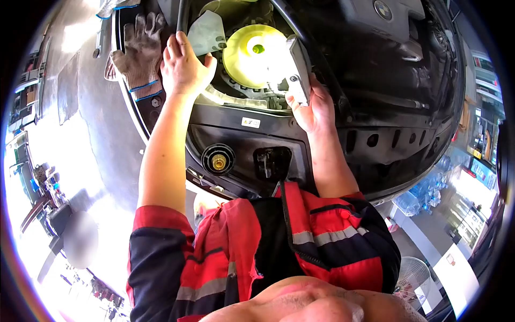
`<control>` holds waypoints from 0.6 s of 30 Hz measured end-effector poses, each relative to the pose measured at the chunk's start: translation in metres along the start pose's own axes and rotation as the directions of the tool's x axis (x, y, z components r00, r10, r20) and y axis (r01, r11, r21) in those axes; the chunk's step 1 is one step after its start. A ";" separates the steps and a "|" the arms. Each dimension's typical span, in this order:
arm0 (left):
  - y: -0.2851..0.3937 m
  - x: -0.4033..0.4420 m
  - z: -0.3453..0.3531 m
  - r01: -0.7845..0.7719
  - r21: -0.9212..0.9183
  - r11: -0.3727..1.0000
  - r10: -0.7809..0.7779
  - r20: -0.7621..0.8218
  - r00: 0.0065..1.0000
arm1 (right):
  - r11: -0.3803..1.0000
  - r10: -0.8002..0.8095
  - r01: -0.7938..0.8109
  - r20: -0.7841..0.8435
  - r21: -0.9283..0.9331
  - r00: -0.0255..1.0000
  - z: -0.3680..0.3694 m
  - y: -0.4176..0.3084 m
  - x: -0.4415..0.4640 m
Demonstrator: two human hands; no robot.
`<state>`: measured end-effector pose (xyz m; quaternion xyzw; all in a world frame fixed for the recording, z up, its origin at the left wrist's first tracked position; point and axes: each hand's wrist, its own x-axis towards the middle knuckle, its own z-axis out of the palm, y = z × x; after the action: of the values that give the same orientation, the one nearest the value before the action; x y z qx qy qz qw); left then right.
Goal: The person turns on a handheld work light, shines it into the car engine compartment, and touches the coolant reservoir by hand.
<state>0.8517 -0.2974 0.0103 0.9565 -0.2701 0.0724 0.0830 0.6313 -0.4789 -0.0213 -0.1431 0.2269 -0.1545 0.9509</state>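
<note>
My right hand (315, 106) grips a flat, grey work light (298, 70), its bright beam aimed left into the engine bay. Lit strongly by it is a round, pale-yellow part (238, 56) with a hole at its centre; the glare washes out its right side. My left hand (185, 67) lies open at the bay's left side, thumb spread from the fingers, with nothing visible in it. Beside its thumb is a translucent, pale plate (208, 35). Just left of the fingers, a dirty knitted work glove (140, 53) with blue-edged cuffs rests on the car's edge.
A black front panel (247, 139) spans the space before me, with a round black cap (218, 160) in it. A dark engine cover (378, 19) is at the upper right. Water bottles (416, 196) and a fan (412, 275) stand right; a blurred round shape (80, 240) is left.
</note>
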 end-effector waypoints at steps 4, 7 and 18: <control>-0.001 -0.001 0.000 -0.009 0.003 1.000 0.009 -0.004 1.000 | 1.000 0.008 -0.009 0.028 0.020 1.000 0.001 -0.001 -0.002; -0.001 -0.001 0.001 -0.014 0.002 1.000 0.014 -0.009 1.000 | 1.000 0.008 -0.008 0.053 0.001 0.999 0.001 0.000 -0.003; -0.003 0.000 0.005 -0.016 0.015 1.000 0.016 -0.012 1.000 | 0.999 -0.006 0.008 -0.041 0.035 0.999 0.004 0.000 -0.002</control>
<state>0.8534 -0.2957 0.0049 0.9545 -0.2766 0.0812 0.0768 0.6316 -0.4772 -0.0174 -0.1239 0.2430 -0.1648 0.9479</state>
